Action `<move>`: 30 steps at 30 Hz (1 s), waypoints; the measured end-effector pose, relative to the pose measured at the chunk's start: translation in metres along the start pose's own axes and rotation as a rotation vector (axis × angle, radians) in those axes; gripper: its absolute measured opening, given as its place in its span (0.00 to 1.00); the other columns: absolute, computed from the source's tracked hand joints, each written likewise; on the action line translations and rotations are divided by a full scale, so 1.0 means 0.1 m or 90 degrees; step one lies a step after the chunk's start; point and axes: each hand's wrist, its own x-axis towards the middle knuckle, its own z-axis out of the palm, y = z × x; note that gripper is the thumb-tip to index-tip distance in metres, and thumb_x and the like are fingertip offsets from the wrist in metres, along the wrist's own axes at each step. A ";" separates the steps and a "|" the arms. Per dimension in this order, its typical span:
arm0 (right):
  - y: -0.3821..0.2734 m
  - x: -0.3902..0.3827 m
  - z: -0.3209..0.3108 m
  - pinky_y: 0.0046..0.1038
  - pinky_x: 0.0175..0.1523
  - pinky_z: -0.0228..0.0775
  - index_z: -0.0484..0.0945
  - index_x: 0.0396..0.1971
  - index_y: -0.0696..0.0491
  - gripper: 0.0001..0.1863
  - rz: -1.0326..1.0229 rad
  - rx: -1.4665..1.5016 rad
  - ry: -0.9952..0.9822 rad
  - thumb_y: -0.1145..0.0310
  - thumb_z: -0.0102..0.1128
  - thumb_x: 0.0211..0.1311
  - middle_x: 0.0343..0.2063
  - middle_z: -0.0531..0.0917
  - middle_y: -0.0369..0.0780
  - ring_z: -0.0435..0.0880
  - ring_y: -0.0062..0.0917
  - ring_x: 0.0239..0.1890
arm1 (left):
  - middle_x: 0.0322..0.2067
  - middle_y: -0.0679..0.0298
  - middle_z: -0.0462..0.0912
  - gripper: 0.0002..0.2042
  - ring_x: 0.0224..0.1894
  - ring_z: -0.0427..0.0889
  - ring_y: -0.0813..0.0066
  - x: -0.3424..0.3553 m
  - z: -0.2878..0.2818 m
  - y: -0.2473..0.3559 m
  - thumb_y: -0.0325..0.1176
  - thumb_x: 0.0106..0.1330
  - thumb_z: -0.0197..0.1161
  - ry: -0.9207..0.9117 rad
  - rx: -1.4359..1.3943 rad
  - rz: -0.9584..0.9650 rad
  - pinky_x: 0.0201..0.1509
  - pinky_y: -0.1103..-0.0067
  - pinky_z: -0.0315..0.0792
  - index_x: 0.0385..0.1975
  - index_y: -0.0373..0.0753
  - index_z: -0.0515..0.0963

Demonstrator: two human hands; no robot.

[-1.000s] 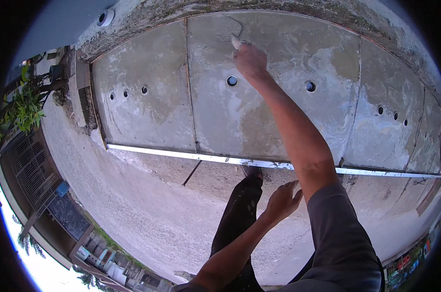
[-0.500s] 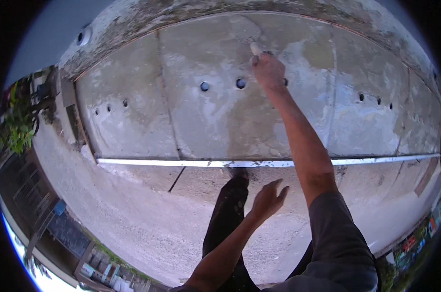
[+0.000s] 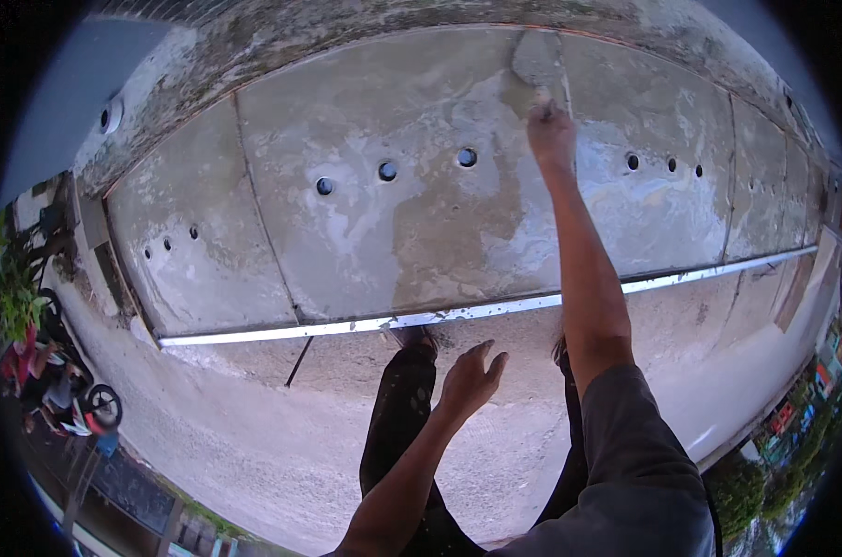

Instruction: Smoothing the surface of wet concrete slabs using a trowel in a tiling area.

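My right hand (image 3: 552, 139) reaches far forward, its fingers wrapped round the handle of a trowel (image 3: 538, 61). The trowel's rounded, cement-smeared blade lies against the wet grey cement surface (image 3: 346, 121), near its far edge and just left of a joint line. Round holes (image 3: 387, 171) in a row pierce this surface, left of my right forearm. My left hand (image 3: 471, 379) hangs over the near ground with fingers spread, holding nothing. It is nearest to the pale metal strip (image 3: 346, 327) along the cement's near edge, without touching it.
A rough concrete band (image 3: 365, 32) borders the far side, with a pipe end (image 3: 111, 114) at left. Thin joint lines divide the cement into panels. A dark rod (image 3: 298, 363) sticks out from the strip. On the left, a motorbike (image 3: 96, 408) carries people.
My right hand and the trowel have moved right along the cement, up to a joint line. My body has shifted with them. The left hand stays open. A motorbike has come into view at left.
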 end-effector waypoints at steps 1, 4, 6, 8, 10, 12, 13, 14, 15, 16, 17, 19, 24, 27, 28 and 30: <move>0.08 0.03 0.00 0.49 0.41 0.76 0.83 0.30 0.56 0.16 0.001 0.009 -0.030 0.57 0.57 0.63 0.30 0.85 0.53 0.84 0.53 0.36 | 0.55 0.38 0.79 0.28 0.61 0.77 0.45 0.00 0.02 -0.01 0.50 0.73 0.57 0.015 -0.003 -0.013 0.66 0.64 0.69 0.59 0.28 0.75; -0.09 -0.09 0.07 0.49 0.42 0.75 0.83 0.33 0.58 0.17 -0.021 0.068 -0.106 0.58 0.57 0.64 0.29 0.84 0.54 0.84 0.53 0.37 | 0.56 0.39 0.78 0.29 0.61 0.77 0.45 -0.01 0.01 0.02 0.50 0.73 0.56 -0.011 -0.022 -0.013 0.66 0.62 0.69 0.60 0.27 0.73; -0.37 -0.33 0.24 0.49 0.42 0.75 0.83 0.33 0.58 0.18 -0.059 0.095 -0.131 0.57 0.57 0.64 0.29 0.84 0.54 0.84 0.52 0.38 | 0.54 0.39 0.80 0.28 0.58 0.79 0.43 -0.01 0.01 0.04 0.48 0.72 0.57 0.025 -0.030 -0.014 0.63 0.60 0.71 0.58 0.27 0.75; -0.70 -0.67 0.52 0.42 0.42 0.78 0.83 0.39 0.55 0.13 -0.173 0.016 -0.205 0.64 0.55 0.65 0.32 0.86 0.52 0.87 0.46 0.36 | 0.52 0.39 0.81 0.26 0.55 0.81 0.41 -0.04 -0.04 0.03 0.45 0.71 0.58 0.045 -0.027 -0.001 0.59 0.58 0.74 0.56 0.26 0.76; -1.10 -0.89 0.84 0.47 0.46 0.78 0.83 0.39 0.55 0.18 -0.243 -0.021 -0.267 0.55 0.57 0.63 0.35 0.86 0.52 0.85 0.49 0.41 | 0.54 0.38 0.80 0.27 0.57 0.79 0.42 -0.04 -0.07 0.01 0.47 0.72 0.57 0.029 -0.040 -0.010 0.62 0.59 0.72 0.58 0.26 0.74; -1.79 -1.18 0.97 0.48 0.49 0.78 0.83 0.42 0.54 0.19 -0.217 0.015 -0.404 0.55 0.56 0.62 0.40 0.86 0.51 0.85 0.49 0.43 | 0.55 0.38 0.79 0.29 0.59 0.78 0.43 -0.08 -0.14 -0.07 0.48 0.73 0.57 0.016 -0.045 -0.031 0.65 0.61 0.70 0.60 0.26 0.72; -1.98 -1.23 1.07 0.48 0.50 0.77 0.83 0.42 0.54 0.19 -0.236 0.018 -0.411 0.55 0.55 0.62 0.40 0.86 0.50 0.85 0.49 0.44 | 0.55 0.38 0.79 0.28 0.59 0.78 0.42 -0.08 -0.14 -0.05 0.47 0.73 0.57 0.019 -0.053 -0.021 0.65 0.60 0.70 0.60 0.26 0.72; -2.10 -1.23 1.20 0.48 0.52 0.77 0.84 0.42 0.53 0.19 -0.253 0.015 -0.417 0.55 0.53 0.63 0.41 0.86 0.50 0.85 0.49 0.44 | 0.54 0.38 0.79 0.27 0.58 0.78 0.42 -0.06 -0.11 -0.02 0.46 0.73 0.56 0.017 -0.065 -0.009 0.64 0.60 0.71 0.59 0.26 0.73; -2.29 -1.29 1.31 0.48 0.52 0.77 0.84 0.42 0.53 0.19 -0.257 0.017 -0.422 0.55 0.53 0.63 0.41 0.86 0.50 0.85 0.49 0.44 | 0.54 0.38 0.79 0.27 0.58 0.78 0.42 -0.08 -0.14 -0.02 0.46 0.73 0.56 0.021 -0.068 -0.012 0.64 0.60 0.71 0.59 0.26 0.73; -2.45 -1.33 1.39 0.47 0.53 0.76 0.84 0.42 0.53 0.19 -0.258 0.015 -0.437 0.55 0.53 0.63 0.42 0.86 0.49 0.86 0.47 0.45 | 0.54 0.38 0.79 0.26 0.57 0.78 0.41 -0.09 -0.15 -0.02 0.45 0.72 0.56 0.033 -0.070 -0.007 0.64 0.59 0.71 0.59 0.26 0.73; -2.59 -1.35 1.45 0.47 0.54 0.76 0.84 0.43 0.52 0.19 -0.259 0.011 -0.452 0.55 0.52 0.63 0.43 0.86 0.49 0.86 0.46 0.46 | 0.53 0.38 0.80 0.25 0.56 0.79 0.41 -0.09 -0.16 -0.02 0.44 0.72 0.56 0.045 -0.072 0.000 0.63 0.59 0.71 0.58 0.26 0.73; -2.79 -1.38 1.58 0.46 0.54 0.76 0.83 0.45 0.52 0.20 -0.264 -0.020 -0.468 0.55 0.52 0.63 0.44 0.87 0.48 0.86 0.45 0.47 | 0.52 0.41 0.81 0.25 0.55 0.80 0.43 -0.09 -0.20 -0.02 0.43 0.71 0.58 0.070 -0.078 0.015 0.60 0.58 0.73 0.58 0.27 0.74; -3.01 -1.57 1.68 0.45 0.54 0.77 0.81 0.51 0.50 0.21 -0.270 -0.053 -0.468 0.56 0.55 0.62 0.45 0.87 0.47 0.86 0.43 0.49 | 0.53 0.41 0.81 0.25 0.56 0.79 0.43 -0.10 -0.30 -0.04 0.42 0.70 0.57 0.000 -0.114 -0.009 0.62 0.58 0.72 0.58 0.27 0.74; -3.06 -1.72 1.63 0.44 0.54 0.77 0.79 0.56 0.48 0.23 -0.293 -0.018 -0.437 0.57 0.56 0.63 0.44 0.87 0.48 0.86 0.43 0.48 | 0.53 0.40 0.80 0.25 0.57 0.79 0.43 -0.10 -0.32 -0.11 0.42 0.71 0.56 -0.004 -0.117 -0.001 0.62 0.58 0.72 0.59 0.27 0.73; -3.09 -1.76 1.62 0.44 0.54 0.77 0.78 0.58 0.46 0.24 -0.276 -0.038 -0.461 0.58 0.56 0.63 0.44 0.87 0.49 0.86 0.43 0.48 | 0.53 0.40 0.80 0.25 0.57 0.79 0.43 -0.10 -0.33 -0.13 0.42 0.71 0.56 -0.003 -0.119 -0.001 0.62 0.58 0.72 0.59 0.27 0.73; -3.08 -1.77 1.65 0.44 0.54 0.77 0.78 0.60 0.44 0.24 -0.261 -0.065 -0.481 0.59 0.56 0.63 0.44 0.86 0.49 0.86 0.43 0.49 | 0.54 0.41 0.80 0.25 0.57 0.79 0.43 -0.09 -0.34 -0.13 0.42 0.71 0.55 -0.023 -0.095 0.013 0.62 0.58 0.71 0.59 0.28 0.73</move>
